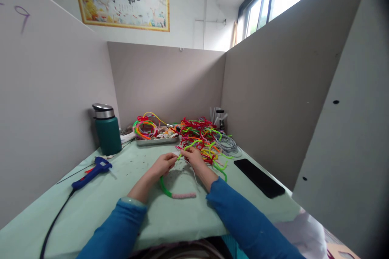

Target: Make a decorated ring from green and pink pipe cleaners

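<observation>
My left hand (163,164) and my right hand (192,157) meet over the middle of the pale green table (100,206), fingers pinched together on a thin hoop-like piece (170,191) wrapped in green and pink fuzzy wire. The hoop curves down toward me between my forearms. A light green fuzzy wire (189,146) runs from my fingertips toward the heap of coloured fuzzy wires (200,133) just behind my right hand. Both sleeves are blue.
A green flask (107,129) stands at the back left. A blue glue gun (92,172) with a black cord lies left. A metal tray (156,141) with coloured hoops sits at the back. A black phone (258,177) lies right. Grey partition walls enclose the table.
</observation>
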Tool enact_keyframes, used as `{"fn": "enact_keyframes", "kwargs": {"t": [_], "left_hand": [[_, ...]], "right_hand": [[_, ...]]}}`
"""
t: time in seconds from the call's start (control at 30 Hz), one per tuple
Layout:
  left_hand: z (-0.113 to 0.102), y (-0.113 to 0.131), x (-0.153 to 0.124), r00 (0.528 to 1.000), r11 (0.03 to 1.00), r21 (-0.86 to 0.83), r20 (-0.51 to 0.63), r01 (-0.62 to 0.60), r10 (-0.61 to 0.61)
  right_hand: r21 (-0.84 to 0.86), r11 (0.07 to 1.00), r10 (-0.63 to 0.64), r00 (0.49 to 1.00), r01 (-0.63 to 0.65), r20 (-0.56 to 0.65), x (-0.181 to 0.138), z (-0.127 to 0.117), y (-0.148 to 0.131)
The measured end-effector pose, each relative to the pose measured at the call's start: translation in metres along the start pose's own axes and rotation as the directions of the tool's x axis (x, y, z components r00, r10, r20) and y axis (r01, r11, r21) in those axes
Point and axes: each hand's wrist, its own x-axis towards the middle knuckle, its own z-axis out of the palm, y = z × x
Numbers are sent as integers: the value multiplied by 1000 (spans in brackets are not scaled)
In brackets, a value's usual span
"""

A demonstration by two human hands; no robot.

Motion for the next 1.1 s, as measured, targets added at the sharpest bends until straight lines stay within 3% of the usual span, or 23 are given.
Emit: {"fn": "enact_keyframes", "kwargs": {"t": [0.27, 0.6, 0.8, 0.93, 1.1], "left_hand": [[0, -2, 3, 999, 999, 21, -33, 32, -31], [-2, -4, 6, 997, 997, 68, -72, 46, -41], [-5, -7, 9, 992, 998, 10, -105, 65, -64], [-5, -7, 8, 986, 998, -6, -157, 59, -59], [-7, -7, 6, 982, 998, 58, -187, 36, -24]], "right_hand": [[-88, 984, -157, 988, 157, 12, -5, 0, -6], [-123, 971, -186, 973, 203, 134, -8, 2, -7], [-200, 916, -302, 925, 348, 229, -12, 0, -9], [-209, 853, -408, 861, 478, 303, -14, -1, -15], [-257, 803, -437, 825, 538, 359, -19, -3, -19]]}}
